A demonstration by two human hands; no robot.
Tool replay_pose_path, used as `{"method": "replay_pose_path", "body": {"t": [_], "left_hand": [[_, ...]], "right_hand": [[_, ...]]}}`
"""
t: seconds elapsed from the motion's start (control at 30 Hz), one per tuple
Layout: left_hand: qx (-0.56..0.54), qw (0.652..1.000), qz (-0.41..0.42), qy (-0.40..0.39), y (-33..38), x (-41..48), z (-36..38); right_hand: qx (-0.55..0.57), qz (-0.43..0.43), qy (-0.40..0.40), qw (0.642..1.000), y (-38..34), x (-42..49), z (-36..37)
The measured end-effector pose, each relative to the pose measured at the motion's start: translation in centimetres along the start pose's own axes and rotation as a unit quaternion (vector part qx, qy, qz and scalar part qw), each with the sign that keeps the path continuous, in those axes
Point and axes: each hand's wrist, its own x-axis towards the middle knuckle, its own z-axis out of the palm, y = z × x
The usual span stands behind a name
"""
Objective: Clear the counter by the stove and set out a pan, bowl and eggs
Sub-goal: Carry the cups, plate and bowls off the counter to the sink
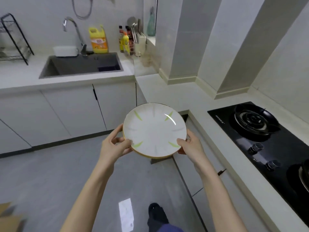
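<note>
Over the floor (50, 173), my left hand (115, 146) and right hand (190, 146) pinch the plates (154, 129) at opposite rims; 1 slack thumb could drop them.

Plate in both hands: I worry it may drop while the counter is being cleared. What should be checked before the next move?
1. Left hand grips the plate rim: ok.
2. Right hand grips the opposite rim: ok.
3. Plate empty: ok.
4. Whether another lies underneath (a yellow edge shows): cannot tell.
5. Bare counter by the sink for setting down: ok.
</note>
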Motion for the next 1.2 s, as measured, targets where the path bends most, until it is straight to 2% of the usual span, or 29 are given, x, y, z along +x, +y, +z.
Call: {"method": "replay_pose_path", "body": {"t": [0.27, 0.63, 0.9, 1.2], "left_hand": [[-0.029, 0.996, 0.004, 0.081, 2.1, 9.9, -8.8], [-0.091, 0.966, -0.013, 0.241, 6.7, 25.8, -25.2], [-0.114, 0.933, -0.010, 0.341, 9.1, 31.5, -39.3], [-0.089, 0.930, -0.018, 0.355, 12.4, 38.9, -59.0]], "right_hand": [[-0.027, -0.033, -0.070, 0.997, -4.0, 10.9, 11.7], [-0.054, -0.059, -0.243, 0.967, -13.3, 28.2, 34.2], [-0.099, -0.079, -0.334, 0.934, -17.3, 33.8, 52.2], [-0.078, -0.070, -0.347, 0.932, -21.8, 36.2, 73.0]]}}
